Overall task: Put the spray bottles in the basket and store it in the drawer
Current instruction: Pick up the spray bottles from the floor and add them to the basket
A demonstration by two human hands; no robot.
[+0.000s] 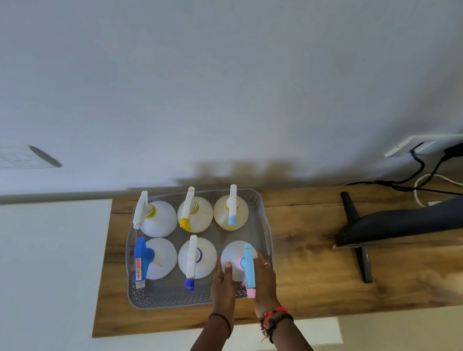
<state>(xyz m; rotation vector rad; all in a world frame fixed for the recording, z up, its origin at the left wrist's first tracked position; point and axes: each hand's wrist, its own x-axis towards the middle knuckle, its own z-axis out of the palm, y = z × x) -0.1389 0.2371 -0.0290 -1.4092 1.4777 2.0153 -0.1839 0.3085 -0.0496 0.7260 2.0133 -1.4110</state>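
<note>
Grey perforated plastic forms the basket [265,226], which sits on the wooden tabletop [316,261] with six spray bottles standing upright inside in two rows of three. Both hands wrap the near-right bottle [236,259], the one with the light blue and pink trigger head: the left hand [224,286] holds its near side, the right hand [265,281] its right side, each grip closed on it.

6 upright white spray bottles [197,257] in 2 rows inside a grey perforated basket [168,299], apparently plastic, on wood.
</note>
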